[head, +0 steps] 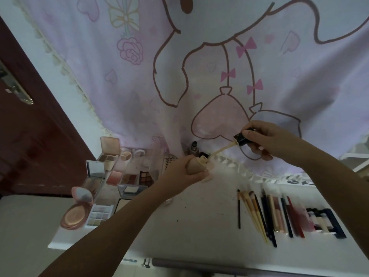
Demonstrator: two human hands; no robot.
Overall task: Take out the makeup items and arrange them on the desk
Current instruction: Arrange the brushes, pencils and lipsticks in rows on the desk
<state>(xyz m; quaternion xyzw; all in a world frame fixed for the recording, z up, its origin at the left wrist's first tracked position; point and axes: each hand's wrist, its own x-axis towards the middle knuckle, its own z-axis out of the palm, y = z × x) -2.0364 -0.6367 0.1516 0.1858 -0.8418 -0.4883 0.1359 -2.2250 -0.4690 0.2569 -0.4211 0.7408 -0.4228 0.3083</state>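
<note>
Centrally, just above mid-frame, the left hand [186, 169] grips a beige bottle [196, 165], fingers wrapped round it, above the white surface [199, 220]. Up right, the right hand [263, 139] pinches its black cap [240, 138], wand [221, 150] slanting to the bottle's neck. Open palettes [127, 177] lie at left; brushes [257, 212] line the right.

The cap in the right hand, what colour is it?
Black, a glossy black cap pinched by the right hand; the head view, the only one, shows it.
</note>
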